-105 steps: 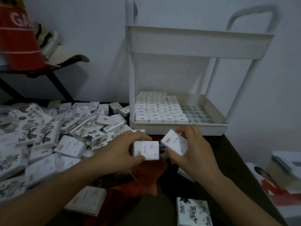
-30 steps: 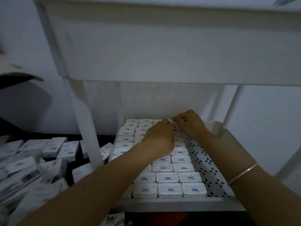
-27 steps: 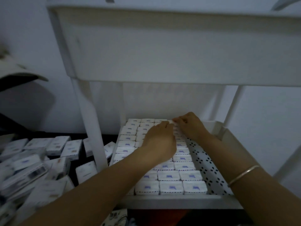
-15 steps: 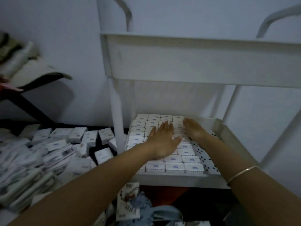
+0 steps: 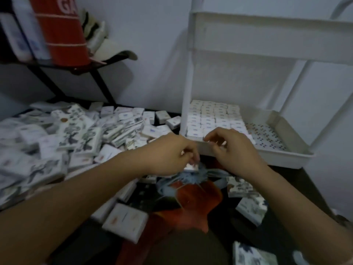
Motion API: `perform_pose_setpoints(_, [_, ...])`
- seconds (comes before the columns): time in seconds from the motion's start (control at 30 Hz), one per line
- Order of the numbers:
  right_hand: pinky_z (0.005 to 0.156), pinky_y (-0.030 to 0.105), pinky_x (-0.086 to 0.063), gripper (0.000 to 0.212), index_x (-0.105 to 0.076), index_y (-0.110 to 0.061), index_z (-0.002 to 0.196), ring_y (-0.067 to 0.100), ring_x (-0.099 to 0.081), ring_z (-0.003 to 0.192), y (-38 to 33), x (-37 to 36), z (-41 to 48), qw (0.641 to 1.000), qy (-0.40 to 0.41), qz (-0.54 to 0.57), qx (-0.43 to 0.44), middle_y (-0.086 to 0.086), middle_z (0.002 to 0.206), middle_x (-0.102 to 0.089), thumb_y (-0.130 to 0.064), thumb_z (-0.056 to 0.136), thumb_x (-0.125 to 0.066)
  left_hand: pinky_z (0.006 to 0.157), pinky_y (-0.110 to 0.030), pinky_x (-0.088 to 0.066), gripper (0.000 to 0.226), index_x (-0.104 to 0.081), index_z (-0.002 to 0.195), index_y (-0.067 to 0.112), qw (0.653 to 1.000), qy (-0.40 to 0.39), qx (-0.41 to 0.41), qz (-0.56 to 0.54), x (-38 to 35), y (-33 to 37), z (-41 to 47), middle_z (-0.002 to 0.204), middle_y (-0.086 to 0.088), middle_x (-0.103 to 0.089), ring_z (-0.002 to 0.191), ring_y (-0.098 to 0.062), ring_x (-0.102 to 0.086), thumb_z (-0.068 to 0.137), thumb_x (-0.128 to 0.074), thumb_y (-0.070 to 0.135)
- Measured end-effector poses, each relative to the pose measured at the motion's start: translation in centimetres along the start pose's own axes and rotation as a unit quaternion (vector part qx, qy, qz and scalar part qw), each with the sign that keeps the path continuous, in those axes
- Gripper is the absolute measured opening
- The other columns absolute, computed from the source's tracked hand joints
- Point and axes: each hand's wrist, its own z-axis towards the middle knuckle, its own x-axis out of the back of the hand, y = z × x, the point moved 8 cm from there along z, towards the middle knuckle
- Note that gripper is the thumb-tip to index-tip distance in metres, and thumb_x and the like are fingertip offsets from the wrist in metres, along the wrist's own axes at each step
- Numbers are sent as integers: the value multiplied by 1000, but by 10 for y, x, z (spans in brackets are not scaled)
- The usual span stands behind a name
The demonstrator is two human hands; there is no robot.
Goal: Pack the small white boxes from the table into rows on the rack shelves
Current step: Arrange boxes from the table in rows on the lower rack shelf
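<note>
- Rows of small white boxes point(image 5: 214, 117) are filling the lower rack tray's point(image 5: 286, 159) left side.
- Her left hand point(image 5: 170, 155) is pinching one box point(image 5: 191, 166); the right hand point(image 5: 236, 148) is curling, grasp unclear.

Dim, bluish, grainy light; motion blur smears the boxes point(image 5: 44, 150) left of the left hand point(image 5: 168, 153); the edges bend.

boxes point(image 5: 80, 138) left of rack point(image 5: 286, 155)

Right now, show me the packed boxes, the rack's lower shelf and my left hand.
packed boxes point(image 5: 214, 117): head view, top of the middle rows.
lower shelf point(image 5: 267, 135): head view, bare dotted floor at right.
left hand point(image 5: 168, 153): head view, back of the hand.
</note>
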Motion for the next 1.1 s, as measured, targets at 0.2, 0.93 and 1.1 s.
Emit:
perform_pose_setpoints(0.2, [73, 25, -49, 12, -69, -33, 99, 1, -59, 82, -77, -59, -50, 983, -163, 24, 75, -15, 95, -66, -29, 92, -60, 76, -25, -49, 27, -67, 102, 29, 990, 133, 35, 33, 0, -39, -107, 98, 16, -59, 87, 1, -55, 95, -49, 10])
perform_pose_setpoints(0.93, [78, 24, -52, 54, -39, -39, 124, 6, -57, 102, -55, -87, -101, 980, -119, 118, -111, -14, 113, -60, -42, 82, -72, 90, -30, -50, 34, -70, 116, 22, 975, 218, -23, 28, -48, -56, -183, 116, 14, -64, 113, -8, -54, 85, -59, 14])
perform_pose_setpoints(1.1, [84, 17, -40, 58, -35, -53, 134, -6, -43, 107, -40, -71, -108, 984, -91, 117, -101, -29, 115, -46, -46, 86, -66, 97, -24, -46, 27, -71, 115, 23, 979, 197, -53, -18, -56, -36, -153, 116, 15, -65, 113, -1, -54, 88, -67, 18])
